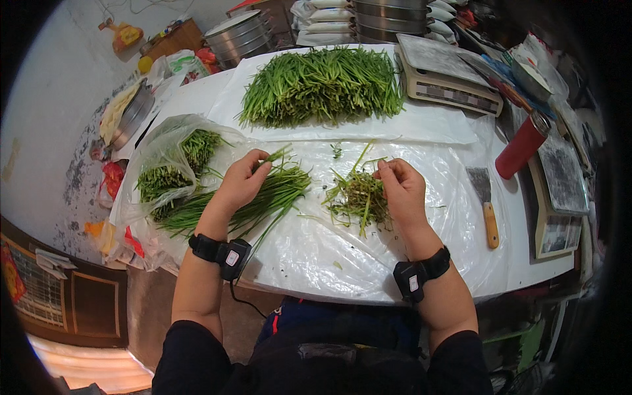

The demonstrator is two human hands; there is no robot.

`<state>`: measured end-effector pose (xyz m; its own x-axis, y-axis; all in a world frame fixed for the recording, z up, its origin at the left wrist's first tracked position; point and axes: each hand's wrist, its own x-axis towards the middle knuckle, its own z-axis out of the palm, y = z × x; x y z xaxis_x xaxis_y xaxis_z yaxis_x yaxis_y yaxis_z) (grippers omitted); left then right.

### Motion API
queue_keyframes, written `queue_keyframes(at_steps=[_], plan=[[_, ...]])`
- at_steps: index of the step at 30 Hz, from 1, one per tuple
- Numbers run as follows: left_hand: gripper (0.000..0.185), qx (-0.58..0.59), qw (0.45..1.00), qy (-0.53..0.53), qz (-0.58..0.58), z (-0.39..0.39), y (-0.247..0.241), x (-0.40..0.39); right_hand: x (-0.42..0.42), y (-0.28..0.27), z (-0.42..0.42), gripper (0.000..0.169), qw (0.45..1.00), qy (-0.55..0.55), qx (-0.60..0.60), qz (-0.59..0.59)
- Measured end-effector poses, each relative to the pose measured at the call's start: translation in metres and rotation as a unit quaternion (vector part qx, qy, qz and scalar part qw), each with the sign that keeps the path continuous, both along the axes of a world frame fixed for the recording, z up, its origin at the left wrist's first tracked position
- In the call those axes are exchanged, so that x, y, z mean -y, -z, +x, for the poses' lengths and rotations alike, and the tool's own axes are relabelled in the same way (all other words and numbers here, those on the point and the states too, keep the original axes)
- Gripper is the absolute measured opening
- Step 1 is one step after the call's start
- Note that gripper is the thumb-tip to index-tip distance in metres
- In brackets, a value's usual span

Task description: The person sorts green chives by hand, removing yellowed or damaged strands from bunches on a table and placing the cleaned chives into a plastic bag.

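Observation:
My left hand [244, 178] is closed around a few green stalks [279, 154], which stick out past the thumb. Beneath it a loose bunch of long green stalks, seemingly garlic chives [276, 190], lies on the plastic sheet. My right hand [402, 183] is at the right edge of a small heap of trimmings [363, 197], thumb and forefinger pinched together; whether a scrap is between them I cannot tell. More chives, cut ends showing, fill a clear plastic bag [173, 131] at the left. A large neat pile of chives [323, 86] lies at the far side.
Clear plastic sheeting [321, 256] covers the near tabletop. To the right lie a wooden-handled scraper [486, 212], a red metal bottle [522, 145] and a second scale [563, 182]. One scale [449, 79] stands beside the far pile. Steel steamers [242, 37] stand behind the table.

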<state>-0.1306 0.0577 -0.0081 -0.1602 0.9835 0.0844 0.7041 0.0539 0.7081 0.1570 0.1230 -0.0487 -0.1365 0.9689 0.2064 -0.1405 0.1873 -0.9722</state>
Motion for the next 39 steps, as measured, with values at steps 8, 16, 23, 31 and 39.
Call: queue_keyframes(at_steps=[8,16,23,31,39], plan=[[0.037,-0.194,0.98,0.03,-0.017,0.003,0.013,-0.007,-0.002,0.003,0.002,0.019,1.0,-0.001,0.026,0.001],[0.017,0.027,0.997,0.051,-0.06,-0.019,0.015,-0.016,0.0,0.001,0.001,0.02,1.0,0.001,0.021,0.006],[0.01,0.211,0.975,0.069,-0.015,-0.027,0.004,-0.017,-0.001,0.005,-0.001,0.023,0.998,-0.009,0.049,0.03],[0.028,0.015,0.996,0.067,-0.049,-0.007,-0.005,-0.014,-0.002,0.005,0.001,0.024,0.998,0.002,0.042,0.038],[0.021,0.109,0.989,0.049,-0.088,-0.021,-0.002,-0.021,-0.002,0.004,0.001,0.024,0.998,0.002,0.043,0.039]])
